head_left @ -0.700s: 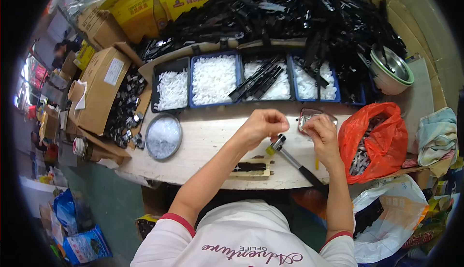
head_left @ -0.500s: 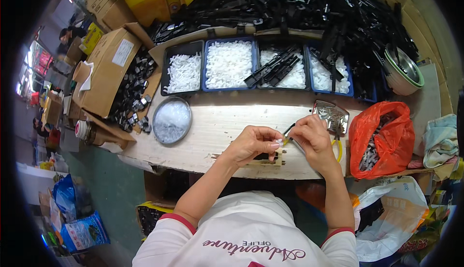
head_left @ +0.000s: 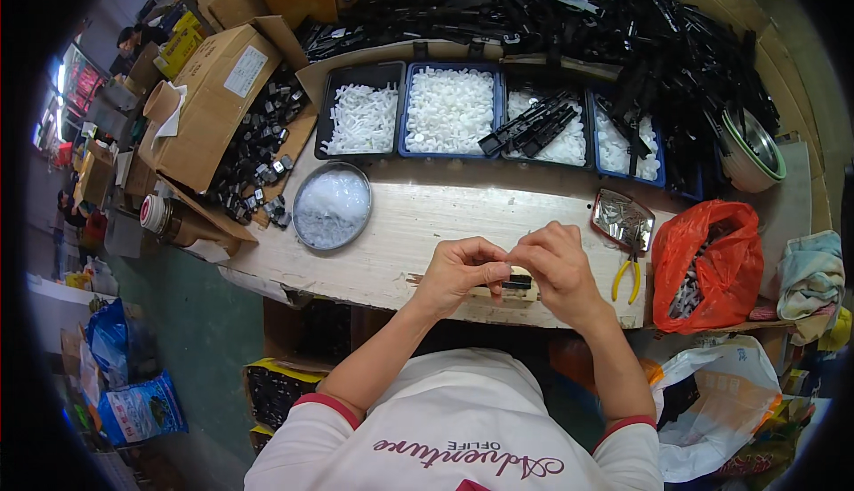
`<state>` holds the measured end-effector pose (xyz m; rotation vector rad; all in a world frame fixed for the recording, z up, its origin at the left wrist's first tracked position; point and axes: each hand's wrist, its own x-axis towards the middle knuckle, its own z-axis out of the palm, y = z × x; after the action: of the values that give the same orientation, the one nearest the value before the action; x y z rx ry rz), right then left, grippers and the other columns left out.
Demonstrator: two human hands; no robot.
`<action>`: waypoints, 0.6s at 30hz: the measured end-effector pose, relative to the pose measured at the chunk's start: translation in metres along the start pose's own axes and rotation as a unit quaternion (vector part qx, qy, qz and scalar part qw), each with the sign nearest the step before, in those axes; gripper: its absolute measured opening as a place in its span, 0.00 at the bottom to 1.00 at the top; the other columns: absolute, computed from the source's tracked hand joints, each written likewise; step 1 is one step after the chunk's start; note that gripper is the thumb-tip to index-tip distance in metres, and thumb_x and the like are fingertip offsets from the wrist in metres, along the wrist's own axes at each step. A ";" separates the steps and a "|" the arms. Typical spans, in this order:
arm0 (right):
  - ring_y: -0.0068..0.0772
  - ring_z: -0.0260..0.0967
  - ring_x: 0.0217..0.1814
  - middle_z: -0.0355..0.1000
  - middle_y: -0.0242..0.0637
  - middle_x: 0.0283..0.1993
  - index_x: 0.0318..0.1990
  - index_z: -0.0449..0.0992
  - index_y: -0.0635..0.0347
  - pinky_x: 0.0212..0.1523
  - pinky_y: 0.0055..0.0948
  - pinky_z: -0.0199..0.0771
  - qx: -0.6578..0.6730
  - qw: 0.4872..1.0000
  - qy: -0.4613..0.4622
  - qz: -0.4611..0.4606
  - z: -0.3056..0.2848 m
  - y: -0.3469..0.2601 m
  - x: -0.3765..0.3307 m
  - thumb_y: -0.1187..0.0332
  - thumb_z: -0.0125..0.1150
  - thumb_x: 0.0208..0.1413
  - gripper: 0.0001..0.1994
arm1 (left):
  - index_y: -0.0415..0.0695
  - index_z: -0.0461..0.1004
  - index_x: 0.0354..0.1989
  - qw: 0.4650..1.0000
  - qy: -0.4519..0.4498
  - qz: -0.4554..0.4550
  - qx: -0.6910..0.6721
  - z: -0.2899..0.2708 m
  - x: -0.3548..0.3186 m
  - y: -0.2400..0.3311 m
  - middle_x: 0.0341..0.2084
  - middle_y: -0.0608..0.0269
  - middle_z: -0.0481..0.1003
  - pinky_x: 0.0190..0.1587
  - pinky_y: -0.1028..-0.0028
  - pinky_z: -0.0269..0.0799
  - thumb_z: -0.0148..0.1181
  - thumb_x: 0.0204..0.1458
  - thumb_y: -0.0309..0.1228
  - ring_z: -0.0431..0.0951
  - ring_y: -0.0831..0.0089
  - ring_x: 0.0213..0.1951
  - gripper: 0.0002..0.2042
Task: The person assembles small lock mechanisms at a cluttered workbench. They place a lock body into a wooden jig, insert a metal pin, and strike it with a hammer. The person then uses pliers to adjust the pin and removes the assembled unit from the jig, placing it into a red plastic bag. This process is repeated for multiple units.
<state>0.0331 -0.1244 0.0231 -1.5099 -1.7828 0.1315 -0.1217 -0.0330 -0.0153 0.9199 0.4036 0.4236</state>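
Over the near edge of the bench, my left hand (head_left: 463,274) and my right hand (head_left: 560,269) meet with fingertips pinched together. Whatever is between those fingertips is too small or too covered to make out. Just below them, a short black plastic part (head_left: 517,283) shows between the hands. It lies at a small light wooden block (head_left: 527,295), which the fingers partly cover. To the right of my right hand are yellow-handled pliers (head_left: 628,279), their jaws lying by a tray of small metal pins (head_left: 621,217).
A round dish of clear-white bits (head_left: 333,206) stands at left. Behind it runs a row of bins with white plastic parts (head_left: 450,110), under a heap of black parts (head_left: 569,11). A red plastic bag (head_left: 712,264) sits right, a tipped carton (head_left: 209,104) left.
My right hand has come in against my left. The small white piece seen at my left fingertips and the dark thin piece by my right fingers no longer show. The whole view has shifted slightly.
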 end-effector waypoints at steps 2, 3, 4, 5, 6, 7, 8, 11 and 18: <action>0.32 0.63 0.32 0.68 0.31 0.30 0.31 0.74 0.58 0.36 0.30 0.54 -0.005 1.000 0.029 0.005 0.006 -0.003 -0.003 0.79 0.61 0.39 0.09 | 0.35 0.74 0.31 1.000 0.014 0.024 0.000 -0.002 -0.002 -0.003 0.22 0.60 0.74 0.25 0.77 0.75 0.60 0.47 0.23 0.74 0.77 0.22 0.05; 0.31 0.63 0.32 0.69 0.31 0.30 0.31 0.74 0.59 0.37 0.31 0.54 0.000 0.999 0.045 0.016 0.008 -0.003 -0.006 0.78 0.61 0.39 0.08 | 0.35 0.74 0.31 0.999 0.022 0.028 -0.001 -0.003 -0.004 -0.004 0.23 0.60 0.74 0.25 0.77 0.75 0.60 0.47 0.23 0.74 0.77 0.22 0.05; 0.31 0.64 0.32 0.69 0.31 0.30 0.31 0.74 0.59 0.37 0.31 0.54 0.004 0.998 0.061 0.027 0.009 -0.005 -0.008 0.78 0.61 0.40 0.08 | 0.35 0.74 0.31 0.999 0.030 0.032 -0.001 -0.005 -0.006 -0.005 0.23 0.60 0.74 0.25 0.77 0.75 0.60 0.47 0.23 0.74 0.77 0.22 0.05; 0.31 0.64 0.31 0.69 0.31 0.29 0.31 0.74 0.59 0.37 0.31 0.54 -0.002 0.998 0.061 0.028 0.011 -0.007 -0.010 0.78 0.61 0.40 0.08 | 0.35 0.74 0.31 0.999 0.037 0.036 -0.001 -0.006 -0.008 -0.006 0.23 0.60 0.74 0.25 0.77 0.75 0.60 0.47 0.23 0.74 0.77 0.22 0.05; 0.31 0.64 0.30 0.70 0.30 0.29 0.31 0.74 0.59 0.37 0.31 0.54 -0.008 0.998 0.060 0.030 0.013 -0.009 -0.013 0.77 0.62 0.40 0.08 | 0.35 0.74 0.31 0.998 0.043 0.043 -0.003 -0.007 -0.009 -0.007 0.23 0.60 0.74 0.25 0.77 0.75 0.60 0.47 0.23 0.74 0.77 0.22 0.05; 0.30 0.64 0.30 0.70 0.30 0.29 0.31 0.74 0.59 0.36 0.31 0.54 -0.014 0.998 0.060 0.032 0.016 -0.011 -0.015 0.76 0.63 0.39 0.08 | 0.35 0.74 0.31 0.998 0.049 0.049 -0.004 -0.007 -0.009 -0.009 0.23 0.59 0.74 0.25 0.77 0.75 0.60 0.47 0.23 0.74 0.77 0.22 0.05; 0.30 0.64 0.30 0.70 0.30 0.28 0.31 0.74 0.59 0.36 0.31 0.54 -0.020 0.997 0.065 0.032 0.019 -0.013 -0.016 0.76 0.63 0.39 0.08 | 0.35 0.74 0.31 0.997 0.055 0.056 -0.006 -0.007 -0.010 -0.010 0.23 0.59 0.74 0.25 0.77 0.75 0.60 0.47 0.23 0.74 0.77 0.22 0.05; 0.29 0.64 0.30 0.70 0.29 0.28 0.30 0.74 0.58 0.36 0.30 0.53 -0.039 0.996 0.077 0.032 0.026 -0.015 -0.017 0.75 0.64 0.38 0.08 | 0.35 0.74 0.32 0.995 0.072 0.072 0.020 -0.004 -0.011 -0.014 0.23 0.61 0.74 0.25 0.79 0.73 0.60 0.47 0.23 0.74 0.78 0.22 0.05; 0.27 0.63 0.31 0.68 0.27 0.28 0.28 0.74 0.56 0.37 0.31 0.52 -0.076 0.996 0.017 0.033 0.033 0.001 -0.028 0.74 0.64 0.38 0.07 | 0.40 0.76 0.29 0.889 0.142 0.233 0.369 -0.021 -0.022 -0.011 0.28 0.65 0.74 0.32 0.79 0.65 0.63 0.42 0.23 0.70 0.77 0.29 0.05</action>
<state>0.0133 -0.1355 -0.0138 -1.6685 -1.7496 0.0018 -0.1489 -0.0358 -0.0330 1.7230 0.6329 0.8853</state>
